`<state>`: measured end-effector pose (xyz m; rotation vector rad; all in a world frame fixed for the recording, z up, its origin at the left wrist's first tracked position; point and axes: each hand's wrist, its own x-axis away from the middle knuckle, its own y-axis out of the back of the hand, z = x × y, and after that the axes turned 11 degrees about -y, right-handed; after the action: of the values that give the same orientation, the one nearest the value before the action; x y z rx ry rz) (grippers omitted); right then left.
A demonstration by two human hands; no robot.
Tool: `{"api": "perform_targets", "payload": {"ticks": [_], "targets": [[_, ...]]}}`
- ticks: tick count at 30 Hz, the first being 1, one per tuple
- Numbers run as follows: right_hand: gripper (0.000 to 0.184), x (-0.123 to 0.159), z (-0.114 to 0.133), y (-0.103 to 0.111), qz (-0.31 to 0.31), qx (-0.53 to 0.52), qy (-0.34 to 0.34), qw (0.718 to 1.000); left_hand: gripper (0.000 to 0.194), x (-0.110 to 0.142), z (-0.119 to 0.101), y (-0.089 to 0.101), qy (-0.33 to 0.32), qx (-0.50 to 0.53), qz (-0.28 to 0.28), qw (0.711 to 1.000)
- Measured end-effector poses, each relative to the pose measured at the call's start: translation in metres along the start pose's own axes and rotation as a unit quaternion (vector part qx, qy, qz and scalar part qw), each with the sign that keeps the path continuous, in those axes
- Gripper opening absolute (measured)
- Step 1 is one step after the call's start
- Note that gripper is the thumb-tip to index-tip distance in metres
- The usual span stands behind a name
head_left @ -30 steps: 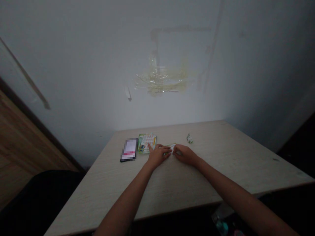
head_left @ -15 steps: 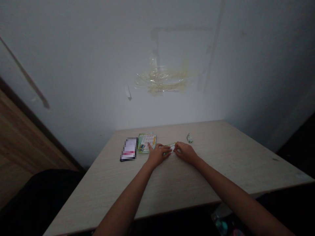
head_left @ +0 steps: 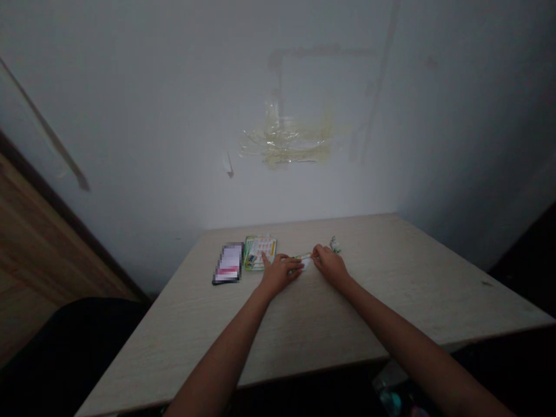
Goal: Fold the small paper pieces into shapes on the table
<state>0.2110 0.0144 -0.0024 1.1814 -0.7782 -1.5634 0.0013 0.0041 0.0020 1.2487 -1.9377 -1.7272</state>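
White and green, the small packet (head_left: 306, 262) is lying between the hands, the spread left hand (head_left: 280, 274) pressing its near side while the right hand (head_left: 329, 264) is pinching its far end.

1. Table (head_left: 347, 324): pale wood grain, smooth, matt.
2. Wall (head_left: 174, 116): matt.
3. Tape (head_left: 282, 142): clear plastic, wrinkled, glossy.
4. Panel (head_left: 39, 243): brown wood grain.
5. Printed cards (head_left: 256, 249), white strip (head_left: 306, 263): paper-like.
6. Scrap (head_left: 334, 245): crumpled, material unclear.

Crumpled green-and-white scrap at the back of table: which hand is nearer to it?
The right hand: it is just in front of the crumpled scrap. The left hand lies farther away, to the scrap's left and also in front.
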Motion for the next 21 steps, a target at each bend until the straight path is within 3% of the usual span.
{"api": "perform_targets", "payload": {"ticks": [11, 21], "targets": [[0.013, 0.0026, 0.0067, 0.0029, -0.001, 0.064, -0.029, 0.998, 0.024, 0.0006, 0.0006, -0.0022, -0.004, -0.002, -0.004, 1.000], [0.024, 0.0027, -0.0012, 0.0026, -0.052, -0.012, -0.033, 0.998, 0.028, 0.0016, -0.0035, 0.0026, 0.007, 0.000, 0.012, 1.000]]}}
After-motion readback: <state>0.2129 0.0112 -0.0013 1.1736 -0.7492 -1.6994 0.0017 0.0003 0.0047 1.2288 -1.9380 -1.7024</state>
